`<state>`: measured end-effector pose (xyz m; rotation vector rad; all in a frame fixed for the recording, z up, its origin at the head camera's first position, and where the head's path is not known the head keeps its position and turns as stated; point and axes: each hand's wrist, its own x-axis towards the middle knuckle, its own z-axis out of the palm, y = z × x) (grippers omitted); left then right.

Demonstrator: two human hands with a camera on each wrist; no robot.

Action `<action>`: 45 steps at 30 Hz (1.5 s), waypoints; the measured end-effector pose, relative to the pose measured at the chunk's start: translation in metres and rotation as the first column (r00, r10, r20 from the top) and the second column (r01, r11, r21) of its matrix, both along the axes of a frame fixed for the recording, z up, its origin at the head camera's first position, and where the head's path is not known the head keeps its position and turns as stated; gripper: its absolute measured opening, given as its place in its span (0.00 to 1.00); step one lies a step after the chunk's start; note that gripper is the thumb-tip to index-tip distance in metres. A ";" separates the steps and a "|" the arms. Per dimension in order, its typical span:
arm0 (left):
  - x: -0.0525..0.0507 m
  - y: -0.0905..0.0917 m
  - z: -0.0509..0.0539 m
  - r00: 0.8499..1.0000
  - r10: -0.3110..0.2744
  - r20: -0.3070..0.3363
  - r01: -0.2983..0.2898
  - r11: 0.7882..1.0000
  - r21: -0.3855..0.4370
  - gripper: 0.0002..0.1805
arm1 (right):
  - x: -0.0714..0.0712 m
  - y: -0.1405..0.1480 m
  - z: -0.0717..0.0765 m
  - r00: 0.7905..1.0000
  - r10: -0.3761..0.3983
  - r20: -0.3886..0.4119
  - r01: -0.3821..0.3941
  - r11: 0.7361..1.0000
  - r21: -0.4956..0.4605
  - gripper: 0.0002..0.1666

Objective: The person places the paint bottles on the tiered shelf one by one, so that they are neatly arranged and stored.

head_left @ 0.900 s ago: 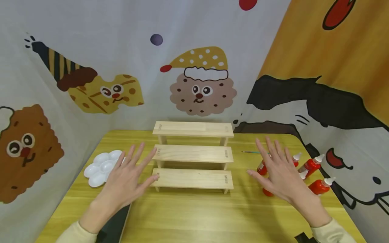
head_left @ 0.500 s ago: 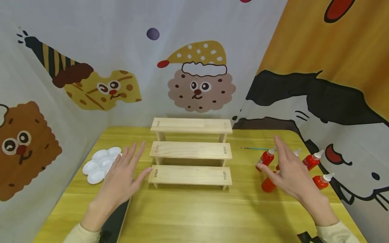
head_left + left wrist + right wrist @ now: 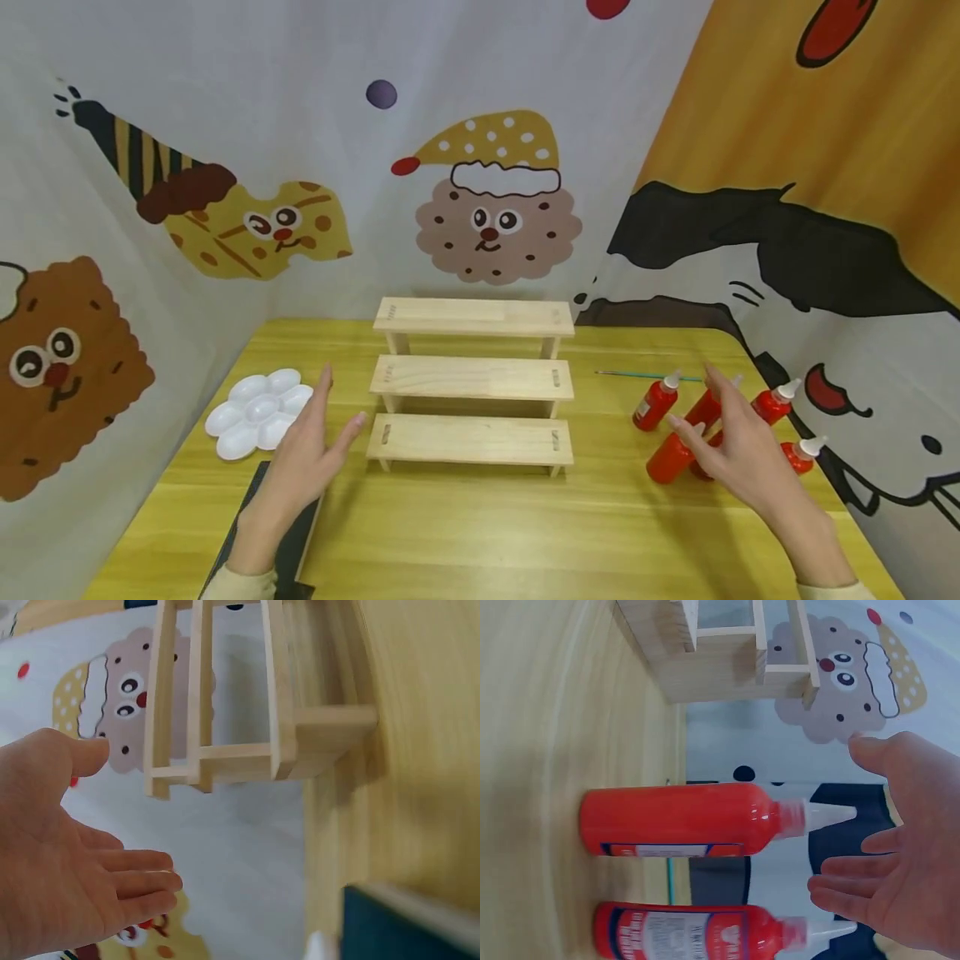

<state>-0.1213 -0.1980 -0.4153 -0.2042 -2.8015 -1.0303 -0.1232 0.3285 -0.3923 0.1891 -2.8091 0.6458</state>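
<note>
My left hand [image 3: 295, 467] hovers with fingers extended and thumb apart, between the white flower-shaped palette [image 3: 262, 407] and the three-tier wooden stand [image 3: 470, 438]. In the left wrist view the left hand [image 3: 67, 862] holds nothing, its palm showing beside the stand [image 3: 281, 690]. Over the red bottles [image 3: 670, 457] on the right, my right hand [image 3: 757, 462] is held up with thumb spread from the fingers. The right wrist view shows the right hand [image 3: 919, 847] empty, near the white nozzles of two red bottles [image 3: 675, 819].
A thin teal brush [image 3: 645, 376] lies behind the bottles. Below my left hand is a dark flat board [image 3: 296, 537] with a pale edge. The table [image 3: 480, 533] backs onto a cartoon-printed curtain [image 3: 315, 67].
Both hands have turned from palms down to more edge-on, thumbs upward and inward. The right hand has shifted slightly right, so more of the bottles shows.
</note>
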 end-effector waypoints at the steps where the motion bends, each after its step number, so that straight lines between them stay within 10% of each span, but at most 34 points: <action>1: -0.002 0.001 -0.003 1.000 0.004 0.018 -0.004 1.000 0.031 0.48 | 0.000 0.001 -0.002 1.000 0.000 -0.003 0.000 1.000 -0.011 0.58; 25: -0.021 0.023 -0.069 0.966 0.026 0.257 -0.130 0.909 0.396 0.41 | 0.013 -0.002 -0.057 0.996 -0.076 -0.034 0.072 0.990 -0.120 0.42; 45: -0.020 0.038 -0.083 0.948 0.143 0.284 -0.262 0.859 0.441 0.34 | 0.022 -0.006 -0.091 0.981 -0.098 0.165 0.130 0.972 -0.196 0.35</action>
